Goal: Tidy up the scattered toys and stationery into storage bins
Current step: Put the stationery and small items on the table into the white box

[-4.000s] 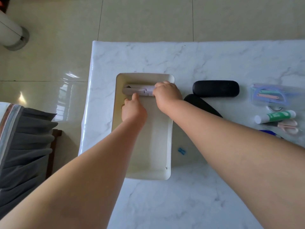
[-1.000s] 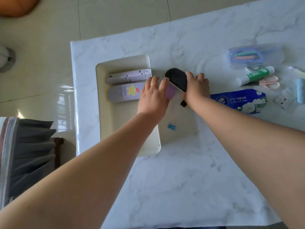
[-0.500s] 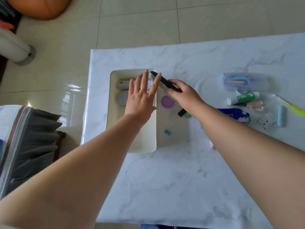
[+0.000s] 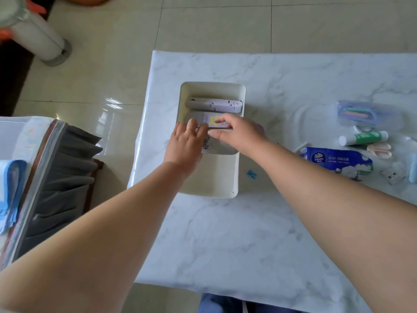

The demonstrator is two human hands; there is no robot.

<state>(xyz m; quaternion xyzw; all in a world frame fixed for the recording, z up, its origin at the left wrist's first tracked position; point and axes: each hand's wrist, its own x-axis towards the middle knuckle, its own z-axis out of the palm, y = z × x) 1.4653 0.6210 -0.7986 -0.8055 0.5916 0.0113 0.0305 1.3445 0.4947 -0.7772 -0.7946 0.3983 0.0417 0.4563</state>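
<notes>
both hands worked inside the cream storage bin (image 4: 234, 177) at the counter's (image 4: 248, 233) near-left corner. the right hand (image 4: 237, 129) pinched a thin dark flat item (image 4: 215, 127) by its edge, its grip closed on it, while the left hand (image 4: 187, 143) lay fingers-flat against the same piece, steadying rather than clasping. i could not tell what the item was. it sat across the bin's middle, touching a star-printed case (image 4: 208, 118); a lilac folding tool (image 4: 214, 105) lay beyond that at the far end.

from my remote seat, i judged the risk to be the flat piece wedging crooked on the case and springing up once released, or a forearm dragging the bin toward the nearby counter edge. a small blue piece (image 4: 251, 174) just beside the bin could be swept off by the right arm.

still unsorted to the right were a tissue pack (image 4: 336, 160), a glue stick (image 4: 363, 138), pink scissors (image 4: 381, 150) and a clear pouch (image 4: 365, 114). the counter was glossy white marble-pattern, slick-looking, on a pale tiled floor (image 4: 203, 30), with a grey pleated bag (image 4: 63, 177) at the left.
</notes>
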